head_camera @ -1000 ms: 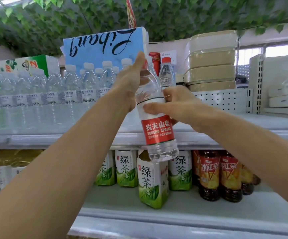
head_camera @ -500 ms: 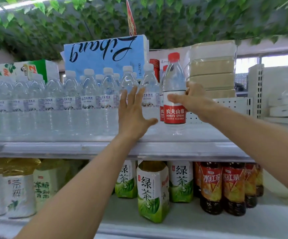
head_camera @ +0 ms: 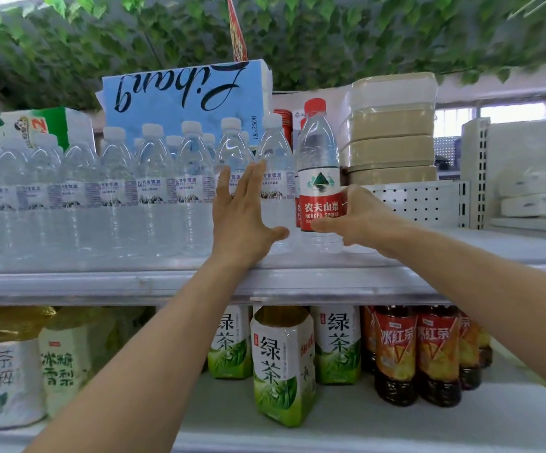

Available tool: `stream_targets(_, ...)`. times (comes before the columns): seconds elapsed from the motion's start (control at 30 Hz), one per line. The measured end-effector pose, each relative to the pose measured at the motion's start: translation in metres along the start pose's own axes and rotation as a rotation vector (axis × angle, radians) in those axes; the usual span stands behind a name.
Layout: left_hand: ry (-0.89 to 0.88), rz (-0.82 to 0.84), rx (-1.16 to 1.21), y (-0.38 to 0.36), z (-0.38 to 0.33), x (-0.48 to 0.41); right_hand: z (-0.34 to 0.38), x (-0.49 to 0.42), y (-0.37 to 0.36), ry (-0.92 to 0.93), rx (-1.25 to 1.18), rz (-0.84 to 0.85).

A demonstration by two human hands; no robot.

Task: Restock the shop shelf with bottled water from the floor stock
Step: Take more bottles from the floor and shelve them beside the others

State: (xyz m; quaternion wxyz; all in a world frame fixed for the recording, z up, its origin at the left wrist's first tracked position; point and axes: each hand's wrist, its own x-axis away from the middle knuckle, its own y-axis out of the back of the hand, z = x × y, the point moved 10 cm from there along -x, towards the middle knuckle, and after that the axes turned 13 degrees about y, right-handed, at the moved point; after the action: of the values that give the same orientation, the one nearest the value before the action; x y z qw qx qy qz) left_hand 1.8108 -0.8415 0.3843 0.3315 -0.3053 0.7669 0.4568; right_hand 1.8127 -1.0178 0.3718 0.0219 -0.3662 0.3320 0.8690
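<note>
Bottle (head_camera: 319,165) looks full, so probably heavy, thin-walled and slick (squeezing would dent it); right hand (head_camera: 359,220) grips its labelled waist, left hand (head_camera: 242,217) spread open

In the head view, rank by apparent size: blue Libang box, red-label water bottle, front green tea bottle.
1. Largest: blue Libang box.
2. The red-label water bottle and front green tea bottle look about alike; the tea stands nearer and the shelf hides its top, so unranked.

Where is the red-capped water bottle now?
The red-capped bottle stands on the upper shelf, right of centre in the head view, gripped by the right hand, between white-capped bottles and stacked beige packs.
</note>
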Motion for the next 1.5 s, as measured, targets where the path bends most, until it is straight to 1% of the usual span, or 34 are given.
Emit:
stream_targets(0.13, -0.006, -0.001, 0.015, 0.001, 0.0, 0.001, -0.002, -0.009, -0.006, 0.019, 0.02, 0.004)
stream_targets(0.33, -0.01, -0.003, 0.004, 0.0, -0.001, 0.001, -0.017, -0.023, -0.013, -0.006, 0.053, 0.006)
stream_targets(0.57, -0.001, 0.012, -0.017, 0.0, -0.002, 0.003, -0.002, -0.02, -0.016, 0.09, 0.128, 0.031)
stream_targets(0.63, -0.003, 0.023, -0.04, 0.001, -0.004, 0.003, 0.002, -0.017, -0.016, 0.083, 0.139, 0.057)
stream_targets(0.73, -0.015, 0.045, -0.041, 0.007, -0.006, 0.005, 0.008, -0.007, -0.01, 0.071, 0.242, 0.073)
stream_targets(0.8, -0.045, 0.009, -0.007, 0.018, -0.008, 0.011, 0.017, 0.006, 0.003, 0.087, 0.366, -0.005)
stream_targets(0.87, -0.109, -0.084, 0.003, 0.033, -0.012, 0.027, 0.036, 0.027, 0.015, 0.147, 0.49, -0.098)
stream_targets(0.97, -0.215, -0.216, -0.024, 0.053, -0.023, 0.066, 0.068, 0.069, 0.023, 0.31, 0.669, -0.18)
stream_targets(1.1, -0.253, -0.233, -0.042, 0.064, -0.035, 0.128, 0.076, 0.129, 0.029, 0.462, 0.777, -0.221)
stream_targets(1.17, -0.26, -0.225, -0.072, 0.064, -0.039, 0.163, 0.068, 0.16, 0.029, 0.487, 0.769, -0.214)
stream_targets(1.27, -0.224, -0.176, -0.072, 0.058, -0.044, 0.213, 0.051, 0.206, 0.026, 0.469, 0.742, -0.175)
stream_targets(1.4, -0.182, -0.06, -0.088, 0.035, -0.05, 0.27, 0.015, 0.258, 0.012, 0.425, 0.736, -0.044)
stream_targets(1.5, -0.137, 0.074, -0.134, 0.007, -0.047, 0.305, -0.015, 0.289, 0.001, 0.355, 0.702, 0.082)
